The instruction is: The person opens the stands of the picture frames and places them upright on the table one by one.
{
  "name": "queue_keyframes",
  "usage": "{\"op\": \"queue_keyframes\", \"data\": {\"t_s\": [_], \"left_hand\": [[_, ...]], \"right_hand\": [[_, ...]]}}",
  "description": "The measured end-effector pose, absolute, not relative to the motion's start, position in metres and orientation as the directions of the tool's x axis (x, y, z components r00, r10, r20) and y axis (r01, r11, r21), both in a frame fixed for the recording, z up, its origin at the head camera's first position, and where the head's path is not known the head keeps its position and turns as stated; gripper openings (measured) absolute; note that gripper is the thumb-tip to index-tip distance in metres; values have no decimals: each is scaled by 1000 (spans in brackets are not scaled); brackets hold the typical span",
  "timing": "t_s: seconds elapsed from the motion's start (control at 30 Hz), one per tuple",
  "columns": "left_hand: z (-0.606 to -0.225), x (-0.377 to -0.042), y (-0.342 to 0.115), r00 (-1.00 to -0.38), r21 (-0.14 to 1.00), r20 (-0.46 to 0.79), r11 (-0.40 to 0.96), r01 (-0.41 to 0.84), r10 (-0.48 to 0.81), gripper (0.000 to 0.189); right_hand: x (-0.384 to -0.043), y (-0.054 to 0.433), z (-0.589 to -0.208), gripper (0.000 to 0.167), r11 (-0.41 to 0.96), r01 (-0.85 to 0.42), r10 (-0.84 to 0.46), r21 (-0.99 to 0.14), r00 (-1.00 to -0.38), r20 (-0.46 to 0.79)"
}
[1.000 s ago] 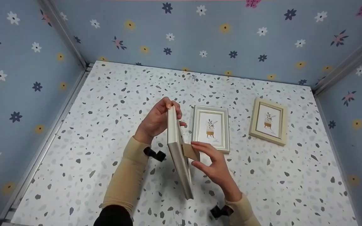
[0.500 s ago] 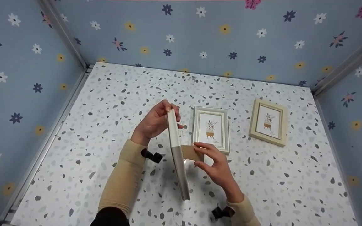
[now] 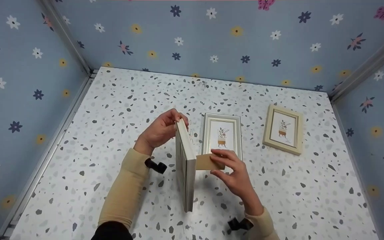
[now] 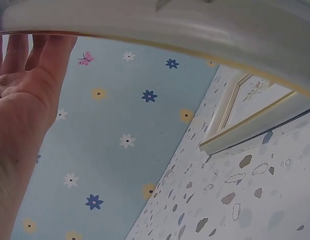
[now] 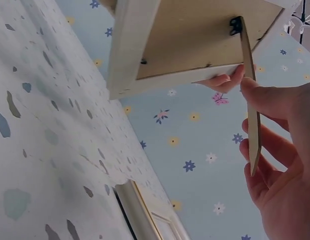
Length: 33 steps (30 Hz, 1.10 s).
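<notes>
A pale cream picture frame (image 3: 189,146) stands nearly edge-on in the head view; whether its lower end touches the table cannot be told. My left hand (image 3: 158,131) grips its upper end, thumb on one side and fingers on the other. From the frame's back juts a flat tan stand (image 3: 205,162), which my right hand (image 3: 235,173) pinches between thumb and fingers. In the right wrist view, the stand (image 5: 253,120) joins the tan back panel (image 5: 195,40) at a dark hinge (image 5: 236,26). The left wrist view shows the frame's edge across its top, hiding my left fingertips.
Just behind my right hand lies a white picture frame (image 3: 206,133) with a potted-plant print, face up. Farther right is a cream picture frame (image 3: 298,133) with a similar print. Blue flowered walls (image 3: 192,36) enclose the speckled white table (image 3: 138,93).
The held frame has turned, so a sliver of its left face now shows. The stand sticks out farther from the back, and my right hand has shifted right with it. My left hand has moved slightly down-left.
</notes>
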<state>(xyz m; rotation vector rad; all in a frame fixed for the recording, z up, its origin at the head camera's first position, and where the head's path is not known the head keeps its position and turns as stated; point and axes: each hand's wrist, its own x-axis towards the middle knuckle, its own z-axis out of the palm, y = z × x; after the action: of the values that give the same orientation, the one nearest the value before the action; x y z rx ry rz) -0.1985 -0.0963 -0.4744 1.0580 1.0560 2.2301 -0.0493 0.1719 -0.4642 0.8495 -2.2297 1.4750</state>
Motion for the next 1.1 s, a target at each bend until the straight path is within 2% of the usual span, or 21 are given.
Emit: {"op": "queue_keyframes", "data": {"t_s": [0.23,0.57,0.9,1.1], "left_hand": [[-477,-199,-98,-606,811,425,-581,-77,673,8],[-475,-199,-95,-607,826,426,-563,-42,671,9],[-475,-199,-96,-618,814,427,-579,-56,660,7],[-474,-199,-103,-636,801,441,-598,-40,633,6]], "right_hand": [[-50,175,-462,43,302,-626,-291,-719,-779,555],[-48,173,-467,43,339,-558,-275,-757,-828,488],[-47,173,-467,57,346,-587,-278,-732,-809,518],[-46,177,-468,58,352,-583,-264,-732,-812,520]]}}
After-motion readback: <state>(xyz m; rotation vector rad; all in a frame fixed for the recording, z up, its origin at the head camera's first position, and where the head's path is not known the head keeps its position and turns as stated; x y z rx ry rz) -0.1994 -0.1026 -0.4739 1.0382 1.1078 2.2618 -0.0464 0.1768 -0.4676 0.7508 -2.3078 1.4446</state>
